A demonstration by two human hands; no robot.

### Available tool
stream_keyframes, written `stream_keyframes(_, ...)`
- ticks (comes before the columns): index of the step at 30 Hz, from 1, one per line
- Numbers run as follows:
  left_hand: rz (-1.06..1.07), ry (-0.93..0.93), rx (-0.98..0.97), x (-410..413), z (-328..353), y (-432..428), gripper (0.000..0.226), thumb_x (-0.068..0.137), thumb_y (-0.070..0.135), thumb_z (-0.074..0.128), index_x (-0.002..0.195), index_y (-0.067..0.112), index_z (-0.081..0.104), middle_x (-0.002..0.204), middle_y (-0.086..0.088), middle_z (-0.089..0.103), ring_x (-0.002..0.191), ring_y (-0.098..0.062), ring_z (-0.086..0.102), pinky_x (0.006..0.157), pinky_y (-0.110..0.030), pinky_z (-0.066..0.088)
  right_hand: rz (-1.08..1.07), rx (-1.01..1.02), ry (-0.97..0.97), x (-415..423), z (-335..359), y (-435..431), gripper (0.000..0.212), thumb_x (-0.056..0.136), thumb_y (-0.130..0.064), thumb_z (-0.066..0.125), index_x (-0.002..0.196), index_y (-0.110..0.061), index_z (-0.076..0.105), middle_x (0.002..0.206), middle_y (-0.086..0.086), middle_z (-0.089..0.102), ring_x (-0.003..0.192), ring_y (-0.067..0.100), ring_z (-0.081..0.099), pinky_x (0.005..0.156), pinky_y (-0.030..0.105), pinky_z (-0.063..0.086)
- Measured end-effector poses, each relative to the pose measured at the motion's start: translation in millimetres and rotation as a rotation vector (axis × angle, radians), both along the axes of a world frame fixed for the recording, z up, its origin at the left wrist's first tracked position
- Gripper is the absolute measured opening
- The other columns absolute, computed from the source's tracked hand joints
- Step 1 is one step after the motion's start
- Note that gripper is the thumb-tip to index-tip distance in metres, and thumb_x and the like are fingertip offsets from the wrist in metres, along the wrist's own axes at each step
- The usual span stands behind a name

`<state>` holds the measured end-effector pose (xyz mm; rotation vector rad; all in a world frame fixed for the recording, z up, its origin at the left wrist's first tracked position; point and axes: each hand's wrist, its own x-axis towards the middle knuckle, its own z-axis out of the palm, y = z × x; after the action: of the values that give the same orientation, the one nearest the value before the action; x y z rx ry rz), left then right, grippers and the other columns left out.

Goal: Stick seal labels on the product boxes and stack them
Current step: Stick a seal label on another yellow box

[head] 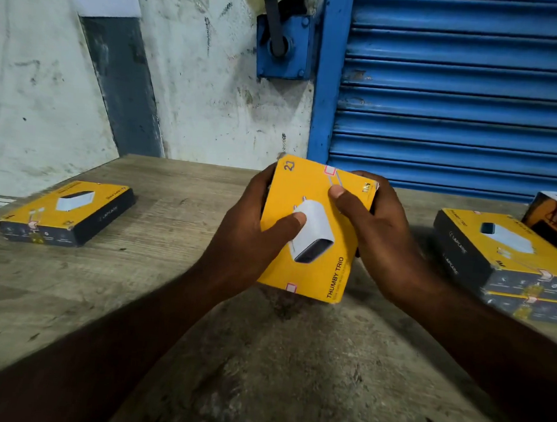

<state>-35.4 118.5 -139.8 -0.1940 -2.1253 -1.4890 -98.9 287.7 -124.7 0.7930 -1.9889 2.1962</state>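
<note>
Bare bench (276,359) lies open nearest. Over its middle, the left hand (245,238) and right hand (377,240) grip the yellow box (314,239) by opposite edges, thumbs on top. A single box (66,212) lies well left, a stack of boxes (504,259) right.

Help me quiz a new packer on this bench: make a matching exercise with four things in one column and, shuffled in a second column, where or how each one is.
Things
1. held box
2. single box
3. stack of boxes
4. roller shutter

Places or states
A. lies alone on the left side of the table
B. blue, behind the table
C. gripped by the left hand and the right hand
D. piled on the table's right side

Pairs: 1-C, 2-A, 3-D, 4-B
</note>
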Motion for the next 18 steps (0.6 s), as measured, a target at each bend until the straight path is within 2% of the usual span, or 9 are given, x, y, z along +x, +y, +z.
stream_keyframes(3,-0.086,-0.069,-0.042,1,0,-1,0.088,0.076,0.054,0.067,0.153,0.035,0.029,0.133,0.023,0.059,0.117,-0.002,0.062,0.097,-0.039,0.055,-0.049,-0.038,-0.075,-6,5,3,0.031,0.098,-0.029,0.062,0.124,-0.013,0.055,0.106,-0.001,0.072,0.088,0.009,0.073,0.066,0.025,0.056)
stream_keyframes(5,-0.163,-0.104,-0.057,2,2,0,0.091,0.081,0.045,0.072,0.156,0.036,0.021,0.141,0.022,0.052,0.122,-0.003,0.059,0.095,-0.037,0.056,-0.067,-0.049,-0.098,-11,7,6,0.03,0.099,-0.029,0.06,0.123,-0.012,0.058,0.106,0.0,0.074,0.088,0.011,0.074,0.066,0.024,0.057)
stream_keyframes(8,-0.272,-0.16,-0.007,5,3,2,0.095,0.086,0.026,0.076,0.156,0.041,0.014,0.145,0.019,0.049,0.118,-0.012,0.064,0.073,-0.03,0.059,-0.105,-0.05,-0.105,-18,5,8,0.036,0.098,-0.032,0.061,0.126,-0.01,0.059,0.11,0.002,0.074,0.093,0.014,0.074,0.07,0.024,0.058)
stream_keyframes(11,-0.291,-0.154,-0.028,7,3,4,0.104,0.081,0.017,0.081,0.156,0.042,0.013,0.144,0.025,0.047,0.118,-0.015,0.063,0.069,-0.023,0.056,-0.109,-0.037,-0.117,-19,3,8,0.041,0.098,-0.036,0.063,0.13,-0.011,0.056,0.116,0.003,0.072,0.099,0.016,0.073,0.076,0.029,0.058)
stream_keyframes(15,-0.277,-0.151,-0.008,5,0,4,0.104,0.082,0.008,0.081,0.156,0.04,0.015,0.144,0.021,0.049,0.116,-0.014,0.064,0.071,-0.025,0.057,-0.068,-0.056,-0.19,-17,4,8,0.036,0.1,-0.033,0.059,0.131,-0.017,0.051,0.114,0.001,0.07,0.089,0.012,0.073,0.06,0.022,0.054)
stream_keyframes(18,-0.239,-0.143,0.093,3,0,4,0.091,0.088,0.003,0.073,0.154,0.039,0.022,0.137,0.017,0.056,0.109,-0.016,0.068,0.069,-0.03,0.059,-0.017,-0.036,-0.228,-17,4,7,0.039,0.099,-0.029,0.061,0.136,-0.018,0.05,0.117,0.002,0.071,0.092,0.016,0.073,0.064,0.03,0.058)
